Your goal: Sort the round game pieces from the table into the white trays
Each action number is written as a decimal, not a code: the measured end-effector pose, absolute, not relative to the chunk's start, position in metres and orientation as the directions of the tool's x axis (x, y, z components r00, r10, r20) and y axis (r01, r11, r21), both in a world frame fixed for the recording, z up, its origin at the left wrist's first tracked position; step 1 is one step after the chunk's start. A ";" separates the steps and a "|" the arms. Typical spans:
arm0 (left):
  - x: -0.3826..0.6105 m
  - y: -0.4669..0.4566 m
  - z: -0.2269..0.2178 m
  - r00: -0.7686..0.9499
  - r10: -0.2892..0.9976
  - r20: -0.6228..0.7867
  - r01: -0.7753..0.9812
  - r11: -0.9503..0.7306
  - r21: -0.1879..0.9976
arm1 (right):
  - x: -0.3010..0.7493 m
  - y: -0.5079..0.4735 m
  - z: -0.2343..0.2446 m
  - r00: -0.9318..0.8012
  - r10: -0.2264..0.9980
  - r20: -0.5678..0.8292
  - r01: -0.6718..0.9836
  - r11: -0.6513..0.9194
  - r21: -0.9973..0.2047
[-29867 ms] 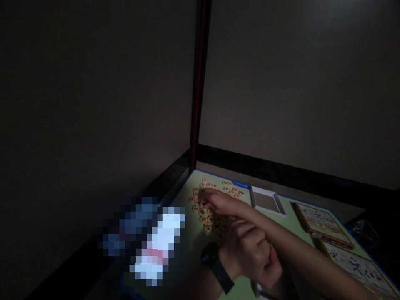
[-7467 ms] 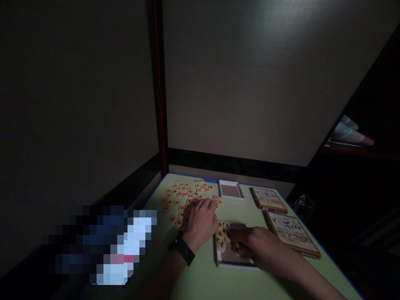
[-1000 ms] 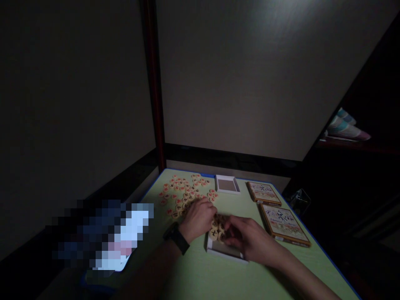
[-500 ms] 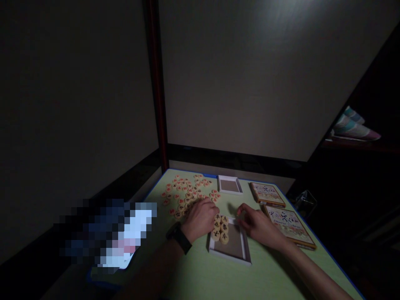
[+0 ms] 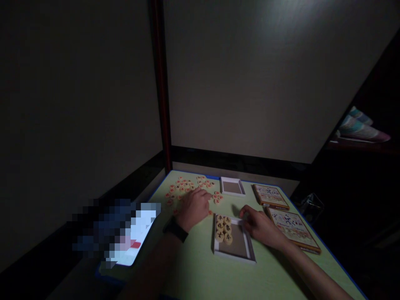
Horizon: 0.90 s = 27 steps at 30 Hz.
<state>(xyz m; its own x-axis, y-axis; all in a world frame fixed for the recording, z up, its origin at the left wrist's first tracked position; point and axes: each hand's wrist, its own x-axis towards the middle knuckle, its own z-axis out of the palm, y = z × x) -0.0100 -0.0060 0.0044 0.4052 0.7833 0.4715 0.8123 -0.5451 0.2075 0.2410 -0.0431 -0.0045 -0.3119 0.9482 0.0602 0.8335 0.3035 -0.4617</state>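
while six round pieces (image 5: pixel 228 228) sit in two columns along the left of the white tray (image 5: pixel 239 243), black chinese characters up, the right hand (image 5: pixel 260 226) hangs half curled at the tray's right edge; whether it pinches anything, i can't tell. the left hand (image 5: pixel 195 207), loosely bent, covers some loose pieces (image 5: pixel 182 189), mostly red-lettered, on the green table (image 5: pixel 200 266); its grip is hidden. rightward, two boxes (image 5: pixel 293 229) carry dark brush-like writing too blurred to read.

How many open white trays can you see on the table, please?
2: the far tray, at the back of the table, and the near tray, by the right hand.
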 end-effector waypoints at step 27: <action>-0.089 -0.003 0.015 0.342 0.939 0.026 0.907 -0.337 0.253 | 0.238 -0.045 -0.007 -0.235 0.927 0.292 0.810 0.353 -0.468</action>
<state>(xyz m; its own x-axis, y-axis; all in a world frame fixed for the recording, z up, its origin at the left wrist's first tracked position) -0.0893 -0.0030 0.0146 0.3420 0.9394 0.0255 0.9068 -0.3370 0.2532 0.2384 -0.0452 -0.0068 -0.2345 0.9271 0.2924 0.8104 0.3526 -0.4679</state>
